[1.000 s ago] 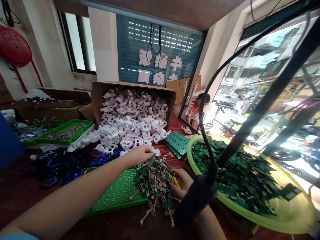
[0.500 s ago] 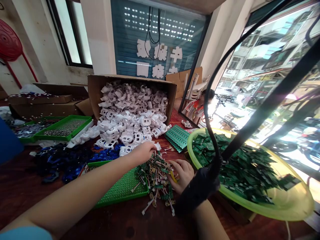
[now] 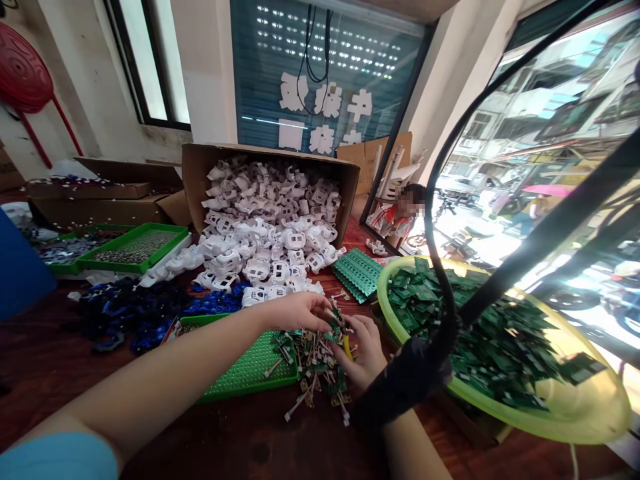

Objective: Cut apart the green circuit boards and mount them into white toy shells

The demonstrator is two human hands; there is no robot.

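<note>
Cardboard box [image 3: 197,175]: white housings. Yellow basin [image 3: 590,413]: green boards. Hands [image 3: 336,321] pinching small board.

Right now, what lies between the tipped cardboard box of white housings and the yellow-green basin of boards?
In the head view, a stack of green board panels lies on the wooden table between the cardboard box and the basin.

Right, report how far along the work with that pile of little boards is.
Done: nothing clearly finished shows; the green tray looks bare where visible. In hand: the left hand pinches a small board with leads above the pile of small boards, the right hand beside it with something yellow. Left: most of that pile, plus the yellow-green basin heaped with green boards.
</note>
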